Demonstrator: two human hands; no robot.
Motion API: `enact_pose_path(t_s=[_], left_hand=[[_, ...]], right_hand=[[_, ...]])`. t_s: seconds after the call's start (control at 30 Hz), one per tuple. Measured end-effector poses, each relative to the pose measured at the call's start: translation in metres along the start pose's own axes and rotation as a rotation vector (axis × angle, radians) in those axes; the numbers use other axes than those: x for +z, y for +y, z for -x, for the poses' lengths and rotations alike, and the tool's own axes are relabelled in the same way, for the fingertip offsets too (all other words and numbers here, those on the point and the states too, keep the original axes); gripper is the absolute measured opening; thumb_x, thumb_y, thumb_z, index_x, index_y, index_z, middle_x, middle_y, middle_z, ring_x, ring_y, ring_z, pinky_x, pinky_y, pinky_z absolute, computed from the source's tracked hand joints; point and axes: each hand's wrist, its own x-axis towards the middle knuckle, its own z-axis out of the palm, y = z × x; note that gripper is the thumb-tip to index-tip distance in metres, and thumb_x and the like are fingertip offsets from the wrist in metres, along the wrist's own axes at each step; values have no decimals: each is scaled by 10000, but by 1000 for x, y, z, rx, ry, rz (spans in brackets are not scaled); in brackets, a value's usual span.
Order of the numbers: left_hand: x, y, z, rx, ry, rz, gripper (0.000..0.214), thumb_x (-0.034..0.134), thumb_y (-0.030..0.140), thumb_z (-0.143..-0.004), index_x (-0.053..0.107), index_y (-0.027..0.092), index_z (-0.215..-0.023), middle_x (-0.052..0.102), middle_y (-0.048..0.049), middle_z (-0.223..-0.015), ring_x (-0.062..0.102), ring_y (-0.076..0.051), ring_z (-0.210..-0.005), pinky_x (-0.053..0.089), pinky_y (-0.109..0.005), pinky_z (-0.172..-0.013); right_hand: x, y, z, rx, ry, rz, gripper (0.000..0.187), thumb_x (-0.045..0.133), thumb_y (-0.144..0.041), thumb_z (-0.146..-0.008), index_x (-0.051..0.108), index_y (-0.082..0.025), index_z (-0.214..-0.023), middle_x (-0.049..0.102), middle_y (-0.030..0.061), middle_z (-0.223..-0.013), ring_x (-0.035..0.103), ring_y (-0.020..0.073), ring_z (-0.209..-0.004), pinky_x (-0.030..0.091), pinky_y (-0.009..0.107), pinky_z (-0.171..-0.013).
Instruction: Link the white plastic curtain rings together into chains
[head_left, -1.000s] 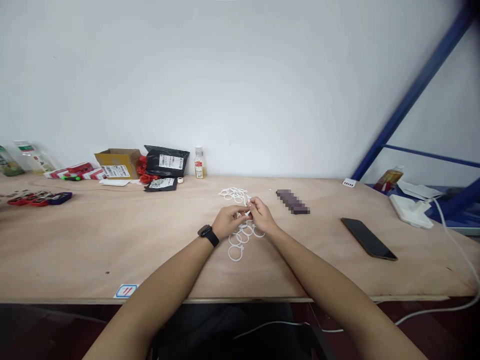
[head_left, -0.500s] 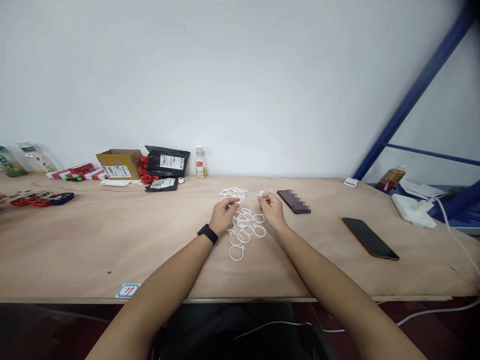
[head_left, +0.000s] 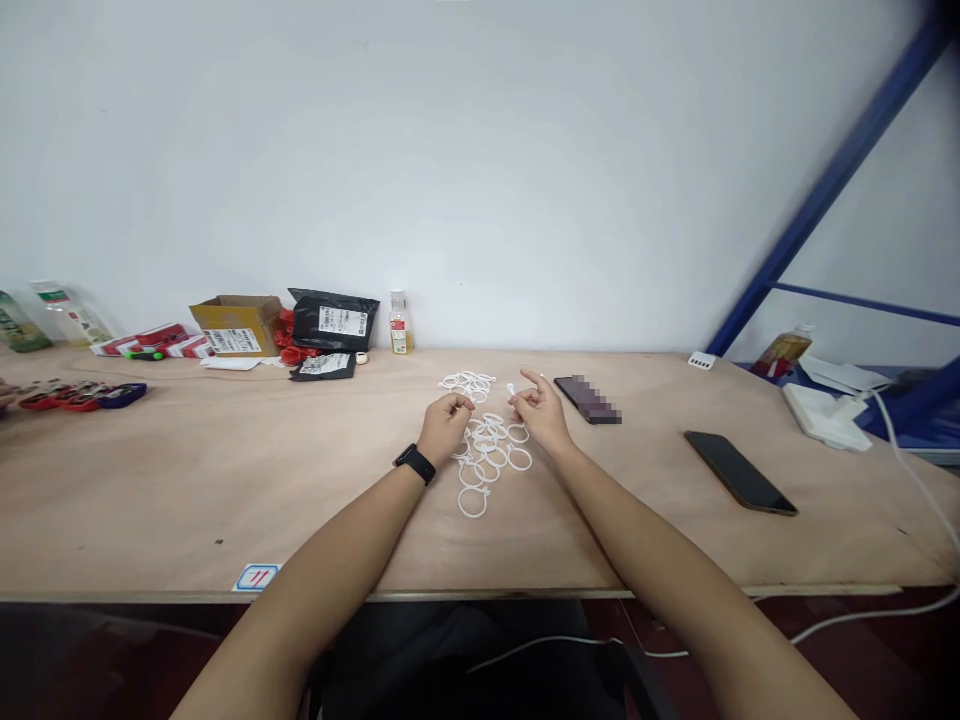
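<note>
Several white plastic rings lie linked in a loose chain on the wooden table, with a second small pile of white rings just behind. My left hand, a black watch on its wrist, is curled at the left edge of the chain, fingers pinched on a ring. My right hand hovers at the chain's right side, index finger raised, thumb and fingers pinching a small white piece.
Two dark phones lie to the right. A cardboard box, black bags, a small bottle and red items line the back left. A white power strip and cable sit far right by a blue frame.
My hands, joined over the rings a second ago, have drawn apart. The right hand moved right and lifted its index finger; the left stayed curled by the chain.
</note>
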Motion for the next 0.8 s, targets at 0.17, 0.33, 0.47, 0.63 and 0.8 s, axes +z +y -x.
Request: enact_pose_path(t_s=[0.17,0.33,0.47,0.63,0.8], left_hand=[[-2,3,-1,34,24,-35,202,443,159,-709,644,157,-688,600,0,-631,531,-130,-616,414,-236,-599],[-5,2,-2,60,29,-44,239,403,145,-721,628,163,-646,624,-14,-656,572,-145,-682,449,-245,-653],[-6,1,-2,120,12,-43,263,403,121,-739,663,162,-722,649,-22,-740,594,-142,-743,466,-253,-728],[-5,2,0,149,-33,-60,309,401,94,-758,697,162,-814,675,-35,-820,615,-151,-811,480,-270,-787],[-4,3,2,141,-49,-75,307,431,104,-783,716,159,-885,685,-37,-845,619,-154,-823,483,-271,-792]], right_hand=[[-4,2,0,16,-32,64,390,495,-239,-715,612,-185,-1083,544,-53,-662,536,86,-435,425,208,-438],[-1,3,0,48,-33,72,215,565,-324,-728,576,-188,-894,557,-52,-626,471,78,-374,358,200,-365],[-2,4,-2,45,-12,61,161,559,-321,-720,552,-193,-818,605,-29,-646,445,74,-368,332,198,-354],[-6,8,-4,60,-11,89,204,499,-282,-717,616,-180,-850,657,-1,-727,473,75,-395,362,204,-393],[-6,11,-4,82,-15,113,312,482,-278,-721,686,-159,-923,699,37,-807,512,77,-433,402,199,-420]])
